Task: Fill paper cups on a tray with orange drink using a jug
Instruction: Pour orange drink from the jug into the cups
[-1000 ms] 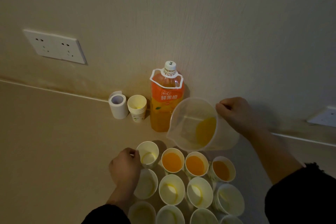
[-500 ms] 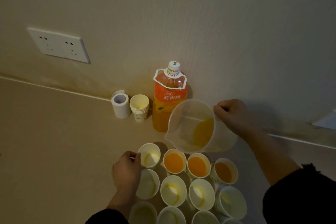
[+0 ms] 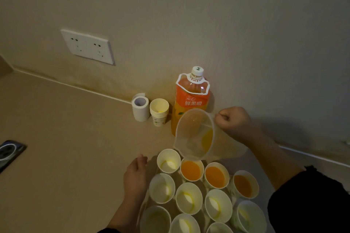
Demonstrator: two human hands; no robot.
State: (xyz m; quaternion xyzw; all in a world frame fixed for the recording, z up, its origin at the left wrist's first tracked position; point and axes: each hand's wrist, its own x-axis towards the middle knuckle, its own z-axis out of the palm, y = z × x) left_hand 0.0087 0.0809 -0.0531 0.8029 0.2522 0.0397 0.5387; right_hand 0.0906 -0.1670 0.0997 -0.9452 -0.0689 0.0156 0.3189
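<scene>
My right hand [image 3: 234, 121] grips the handle of a clear plastic jug [image 3: 195, 134]. The jug is tilted to the left and holds a little orange drink in its lower side. Its spout hangs just above the empty back-left paper cup [image 3: 168, 161]. Three cups in the back row hold orange drink [image 3: 190, 170] [image 3: 215, 176] [image 3: 243, 185]. Several empty cups [image 3: 188, 197] stand in the rows in front, on a pale tray [image 3: 262, 174] that barely shows. My left hand [image 3: 135, 174] lies just left of the cups, fingers loosely curled, apart from the back-left cup.
An orange drink bottle [image 3: 191, 104] stands against the wall behind the jug. A stack of spare cups [image 3: 159, 111] and a paper roll [image 3: 140, 108] stand to its left. A wall socket [image 3: 88, 46] is higher up. A dark flat object [image 3: 9, 154] lies at the far left.
My left hand has let go of the back-left cup's rim and drawn slightly left. The jug has shifted left and down, so its spout is over that cup.
</scene>
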